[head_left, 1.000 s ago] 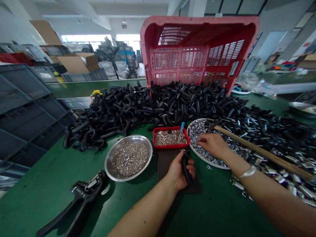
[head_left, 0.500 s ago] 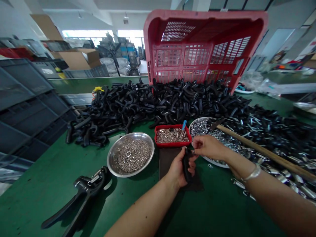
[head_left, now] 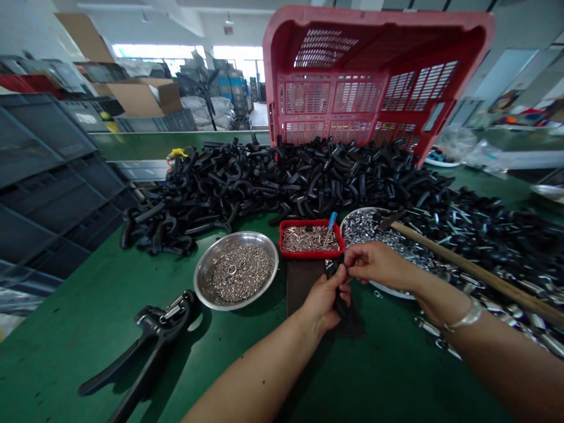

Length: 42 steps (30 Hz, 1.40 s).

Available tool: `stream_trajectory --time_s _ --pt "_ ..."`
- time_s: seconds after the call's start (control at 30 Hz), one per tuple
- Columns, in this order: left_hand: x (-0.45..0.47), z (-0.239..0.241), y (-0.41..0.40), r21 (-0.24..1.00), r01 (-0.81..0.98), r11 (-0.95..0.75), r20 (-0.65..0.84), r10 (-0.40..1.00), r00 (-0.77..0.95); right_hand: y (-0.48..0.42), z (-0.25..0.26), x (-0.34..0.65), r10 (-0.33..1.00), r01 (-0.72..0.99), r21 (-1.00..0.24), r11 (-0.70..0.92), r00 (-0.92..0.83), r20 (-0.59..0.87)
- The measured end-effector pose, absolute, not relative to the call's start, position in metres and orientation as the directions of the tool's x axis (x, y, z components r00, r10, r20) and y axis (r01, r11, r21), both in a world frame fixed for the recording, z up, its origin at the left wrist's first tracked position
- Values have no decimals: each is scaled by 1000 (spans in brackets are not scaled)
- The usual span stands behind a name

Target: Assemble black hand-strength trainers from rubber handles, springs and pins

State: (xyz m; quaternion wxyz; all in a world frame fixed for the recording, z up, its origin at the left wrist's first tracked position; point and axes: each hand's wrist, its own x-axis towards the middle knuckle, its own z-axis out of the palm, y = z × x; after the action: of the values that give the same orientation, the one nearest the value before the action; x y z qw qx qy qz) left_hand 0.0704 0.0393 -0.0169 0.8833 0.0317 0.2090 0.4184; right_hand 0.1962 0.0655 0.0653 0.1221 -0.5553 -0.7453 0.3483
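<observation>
While L hand (head_left: 324,298) gripped a blk handle (head_left: 341,306) over dk mat (head_left: 300,288), R hand (head_left: 379,265) pressed fingertips together beside it; I couldn't tell what they pinched.

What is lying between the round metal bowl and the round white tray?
In the head view, a red tray, holding metal pins and a blue-handled tool, lies between them.

Two bright windows (head_left: 161,51) admit daylight at the rear. The walls (head_left: 26,29) and ceiling (head_left: 171,23) are pale. Grey crates (head_left: 44,132) are stacked at left. A carton (head_left: 147,97), open, and a dark fan (head_left: 208,88) stand beyond the green table (head_left: 48,341). Pale floor (head_left: 259,114) shows behind.
</observation>
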Motion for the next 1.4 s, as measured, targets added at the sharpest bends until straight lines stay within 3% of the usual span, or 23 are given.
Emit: stream_trajectory --time_s 0.07,0.17,0.3,0.53,0.67,0.77,0.9,1.0,1.1,1.2,1.3,1.4 --pt "70 -17 40 215 -734 644 -339 754 562 61 65 198 903 742 -617 263 -414 -113" --pt "68 -18 40 210 -727 653 -325 748 578 50 59 200 890 770 -464 438 -445 101" --pt "66 -20 40 208 -713 670 -309 736 602 42 48 200 897 784 -438 440 -366 247" --pt "61 -20 41 93 -677 730 -304 668 679 51 40 195 899 802 -408 436 -362 248" --pt "62 -18 39 155 -679 717 -337 685 646 46 36 192 882 794 -395 462 -362 303" --pt "64 -18 38 228 -687 690 -376 714 591 43 33 191 897 788 -452 418 -281 340" --pt "65 -19 38 163 -644 747 -371 652 662 46 30 186 929 742 -576 343 -179 323" --pt "64 -19 37 108 -640 761 -327 635 700 49 28 182 917 738 -562 374 -205 341" --pt "63 -18 37 151 -658 738 -320 666 673 50 30 190 915 738 -547 395 -265 303" --pt "62 -17 38 156 -664 731 -361 668 650 46 38 227 925 849 -382 366 -287 248" --pt "62 -15 41 69 -652 755 -377 625 684 36 45 287 997 999 37 -6 3 73" --pt "63 -15 43 52 -640 766 -367 611 701 24 44 339 988 980 133 -151 153 -1"
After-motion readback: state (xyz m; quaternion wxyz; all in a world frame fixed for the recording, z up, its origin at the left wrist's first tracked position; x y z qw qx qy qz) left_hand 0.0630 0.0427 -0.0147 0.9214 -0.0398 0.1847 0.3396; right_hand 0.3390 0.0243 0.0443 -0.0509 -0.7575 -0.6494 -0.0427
